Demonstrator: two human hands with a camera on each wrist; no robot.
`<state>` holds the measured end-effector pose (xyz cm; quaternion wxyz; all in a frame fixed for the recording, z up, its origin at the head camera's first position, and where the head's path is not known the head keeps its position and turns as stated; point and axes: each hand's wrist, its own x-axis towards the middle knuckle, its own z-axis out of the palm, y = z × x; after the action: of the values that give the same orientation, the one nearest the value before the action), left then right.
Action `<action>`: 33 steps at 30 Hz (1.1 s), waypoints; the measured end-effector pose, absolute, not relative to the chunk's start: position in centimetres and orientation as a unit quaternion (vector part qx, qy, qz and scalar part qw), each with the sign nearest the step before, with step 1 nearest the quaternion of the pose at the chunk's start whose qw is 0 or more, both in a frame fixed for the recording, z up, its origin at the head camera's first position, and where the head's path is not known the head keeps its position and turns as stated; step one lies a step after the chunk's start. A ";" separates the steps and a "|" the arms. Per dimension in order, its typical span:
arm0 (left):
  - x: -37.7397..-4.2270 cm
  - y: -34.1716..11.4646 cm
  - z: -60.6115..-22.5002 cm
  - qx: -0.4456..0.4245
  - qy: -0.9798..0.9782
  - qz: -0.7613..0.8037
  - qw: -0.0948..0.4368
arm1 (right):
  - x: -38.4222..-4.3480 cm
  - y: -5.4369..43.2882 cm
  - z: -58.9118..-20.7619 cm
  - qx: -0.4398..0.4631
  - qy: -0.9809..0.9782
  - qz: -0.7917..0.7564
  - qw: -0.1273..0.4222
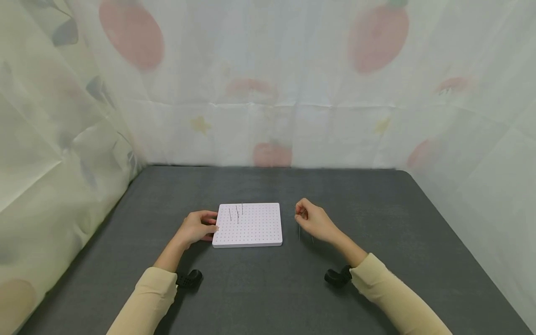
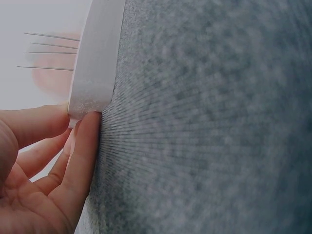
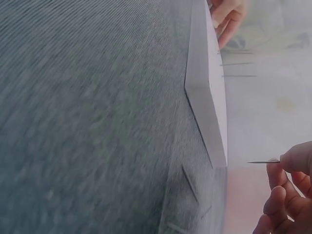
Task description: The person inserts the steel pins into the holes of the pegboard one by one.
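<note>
A white board with a grid of small holes (image 1: 251, 235) lies flat on the dark table. Several thin metal needles (image 2: 51, 52) stand upright in its far left part. My left hand (image 1: 195, 228) pinches the board's left edge, thumb on top and fingers along the side. To the right of the board, raised above the table, my right hand (image 1: 314, 222) holds one needle (image 3: 263, 162) between thumb and index finger, its point sticking out past the fingertips. Other loose needles (image 3: 190, 183) lie on the table beneath the right hand.
The dark grey table (image 1: 259, 293) reaches back to a pale patterned curtain (image 1: 326, 135), with more fabric hanging along the left and right sides. A black wrist device (image 1: 190, 279) sits at the left cuff, another black device (image 1: 337, 277) at the right cuff.
</note>
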<state>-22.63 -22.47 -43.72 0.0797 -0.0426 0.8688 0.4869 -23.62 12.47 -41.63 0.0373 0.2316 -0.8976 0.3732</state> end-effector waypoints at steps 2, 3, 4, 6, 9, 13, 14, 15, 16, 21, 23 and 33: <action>-22.6 -22.5 -43.7 -0.042 0.869 0.486 0.079 | -23.7 12.0 -41.6 0.231 -0.897 0.374 0.044; -22.6 -22.5 -43.7 -0.042 0.869 0.486 0.079 | -23.8 11.8 -41.6 0.231 -0.897 0.375 0.045; -22.6 -22.5 -43.7 -0.042 0.869 0.486 0.079 | -23.8 11.5 -41.5 0.232 -0.896 0.375 0.046; -22.6 -22.5 -43.6 -0.042 0.870 0.485 0.078 | -23.8 11.0 -41.4 0.230 -0.895 0.379 0.047; -22.7 -22.5 -43.6 -0.043 0.870 0.485 0.077 | -23.9 10.3 -41.3 0.226 -0.893 0.388 0.041; -22.6 -22.5 -43.6 -0.041 0.870 0.485 0.077 | -24.0 9.3 -41.3 0.226 -0.887 0.401 0.032; -22.6 -22.5 -43.6 -0.041 0.870 0.485 0.077 | -24.0 9.1 -41.3 0.226 -0.886 0.403 0.030; -22.6 -22.4 -43.6 -0.040 0.870 0.485 0.078 | -24.1 8.9 -41.3 0.227 -0.885 0.405 0.029; -22.6 -22.4 -43.6 -0.041 0.870 0.486 0.078 | -24.1 8.7 -41.4 0.228 -0.884 0.407 0.028; -22.7 -22.4 -43.7 -0.040 0.869 0.486 0.079 | -24.4 7.7 -41.5 0.233 -0.880 0.412 0.034; -22.7 -22.4 -43.7 -0.039 0.870 0.485 0.078 | -24.5 7.3 -41.6 0.235 -0.879 0.412 0.038; -22.6 -22.4 -43.6 -0.039 0.872 0.481 0.075 | -25.2 4.9 -41.8 0.242 -0.881 0.402 0.060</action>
<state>-22.56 -22.44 -43.57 0.0747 -0.0393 0.8724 0.4814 -25.24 4.91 -41.79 0.0604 0.2425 -0.8810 0.4018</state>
